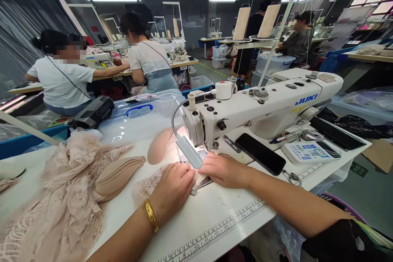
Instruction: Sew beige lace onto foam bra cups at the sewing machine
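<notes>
My left hand (173, 186), with a ring and a gold bangle, presses down on a piece of beige lace (144, 188) just in front of the needle of the white JUKI sewing machine (260, 106). My right hand (224, 170) lies flat beside it, fingers on the fabric at the needle plate. A small gooseneck lamp (188, 151) shines on the spot and hides the needle. A beige foam cup (159, 145) lies behind the hands, to the left of the machine head.
A stack of foam cups (118, 174) and a heap of lace (66, 196) lie at left. A black phone (260, 153), the machine's control panel (305, 151) and small scissors (291, 178) sit at right. A clear plastic bin (138, 116) stands behind. Other people sew at tables beyond.
</notes>
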The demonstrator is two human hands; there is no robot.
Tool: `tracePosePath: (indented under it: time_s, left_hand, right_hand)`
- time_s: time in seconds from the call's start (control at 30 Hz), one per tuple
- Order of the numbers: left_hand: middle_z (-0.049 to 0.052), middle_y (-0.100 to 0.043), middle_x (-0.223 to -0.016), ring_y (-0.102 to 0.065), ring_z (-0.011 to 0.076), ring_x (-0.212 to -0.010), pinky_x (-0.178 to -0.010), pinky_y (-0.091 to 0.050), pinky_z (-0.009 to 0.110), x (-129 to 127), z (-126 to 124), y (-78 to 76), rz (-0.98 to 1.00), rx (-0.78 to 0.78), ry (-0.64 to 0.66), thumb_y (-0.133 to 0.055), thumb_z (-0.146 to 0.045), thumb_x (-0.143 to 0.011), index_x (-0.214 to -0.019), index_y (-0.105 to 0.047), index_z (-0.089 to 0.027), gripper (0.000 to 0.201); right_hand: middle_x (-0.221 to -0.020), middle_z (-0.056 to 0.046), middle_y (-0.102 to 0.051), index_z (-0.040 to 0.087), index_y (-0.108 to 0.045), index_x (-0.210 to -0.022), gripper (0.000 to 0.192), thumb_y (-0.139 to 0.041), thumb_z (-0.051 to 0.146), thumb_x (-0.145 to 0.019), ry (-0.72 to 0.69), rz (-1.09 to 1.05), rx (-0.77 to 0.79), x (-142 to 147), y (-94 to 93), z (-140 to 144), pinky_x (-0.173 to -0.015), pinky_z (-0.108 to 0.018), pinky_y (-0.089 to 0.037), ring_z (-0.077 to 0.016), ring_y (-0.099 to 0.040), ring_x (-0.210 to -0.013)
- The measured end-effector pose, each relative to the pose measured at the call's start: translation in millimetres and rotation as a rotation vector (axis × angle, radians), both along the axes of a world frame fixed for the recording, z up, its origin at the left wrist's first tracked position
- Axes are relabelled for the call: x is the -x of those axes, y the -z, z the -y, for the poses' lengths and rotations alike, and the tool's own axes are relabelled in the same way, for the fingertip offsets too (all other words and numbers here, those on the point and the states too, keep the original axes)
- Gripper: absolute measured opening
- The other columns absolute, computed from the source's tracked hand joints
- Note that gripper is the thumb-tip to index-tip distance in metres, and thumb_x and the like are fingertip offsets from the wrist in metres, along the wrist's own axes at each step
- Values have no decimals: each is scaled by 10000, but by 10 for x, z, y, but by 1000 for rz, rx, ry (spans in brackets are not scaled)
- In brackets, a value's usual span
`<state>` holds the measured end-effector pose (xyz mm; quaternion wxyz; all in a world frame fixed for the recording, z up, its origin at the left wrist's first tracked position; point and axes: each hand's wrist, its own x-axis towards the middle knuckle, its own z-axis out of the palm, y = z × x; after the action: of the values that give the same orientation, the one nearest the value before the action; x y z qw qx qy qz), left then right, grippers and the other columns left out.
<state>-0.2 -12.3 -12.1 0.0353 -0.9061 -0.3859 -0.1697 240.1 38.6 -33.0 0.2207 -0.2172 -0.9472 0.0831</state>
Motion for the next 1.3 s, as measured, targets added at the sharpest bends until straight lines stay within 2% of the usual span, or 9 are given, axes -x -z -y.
tracePosePath:
  time_s: [0.1, 0.23, 0.53, 0.77, 0.93, 1.1, 1.3]
  left_hand:
    - [61, -648, -878, -528, 239, -806, -752, -417, 381, 6, -5, 10, 35, 23, 25, -433, -190, -1037, -1070, -657, -186, 226]
    - [51, -696, -945, -540, 237, -853, -816, -420, 397, 14, -12, 29, 69, 36, 47, -430, -179, -1045, -1089, -647, -191, 221]
    - [56, -648, -856, -534, 237, -826, -777, -417, 371, 33, -42, 105, 118, -3, 60, -465, -168, -1022, -1171, -651, -169, 238]
    - [34, -698, -896, -531, 220, -817, -802, -410, 363, 45, -75, 145, 192, 11, 98, -496, -160, -1014, -1066, -650, -193, 166]
    - [62, -736, -1003, -602, 246, -916, -832, -419, 385, 53, -209, 177, 164, 11, 110, -473, -206, -1031, -930, -644, -190, 198]
    - [69, -749, -1028, -652, 261, -964, -861, -442, 404, 47, -372, 146, 140, 31, 137, -466, -210, -1032, -989, -678, -194, 216]
    - [66, -744, -979, -663, 245, -930, -877, -475, 400, 29, -462, 117, 152, 51, 155, -445, -207, -1036, -981, -685, -193, 247]
  right_hand:
    - [-897, -52, -606, 195, -682, -1051, 226, -495, 105, -959, 51, 8, 20, 28, 5, 8, -649, -275, -370, -192, -469, -804]
    - [-900, -53, -593, 206, -702, -1059, 257, -512, 85, -937, 42, 34, 17, 39, 12, 13, -630, -271, -349, -195, -469, -818]
    - [-890, -47, -608, 212, -709, -998, 256, -508, 62, -950, 3, -44, -18, 18, 47, 11, -624, -259, -351, -176, -487, -806]
    - [-914, -43, -687, 189, -684, -976, 264, -468, 38, -953, -62, -140, -73, 42, 22, 22, -698, -275, -421, -181, -508, -837]
    - [-891, -34, -688, 191, -666, -920, 233, -506, 23, -901, 4, -86, -37, 42, 36, 13, -654, -272, -400, -180, -534, -834]
    - [-1040, -47, -721, 203, -678, -996, 324, -497, -15, -840, 73, -73, -8, 13, 61, -2, -682, -283, -406, -181, -574, -864]
    - [-1074, -31, -735, 200, -697, -1041, 376, -477, -16, -826, 70, -161, -29, 14, 76, -15, -667, -284, -399, -183, -570, -849]
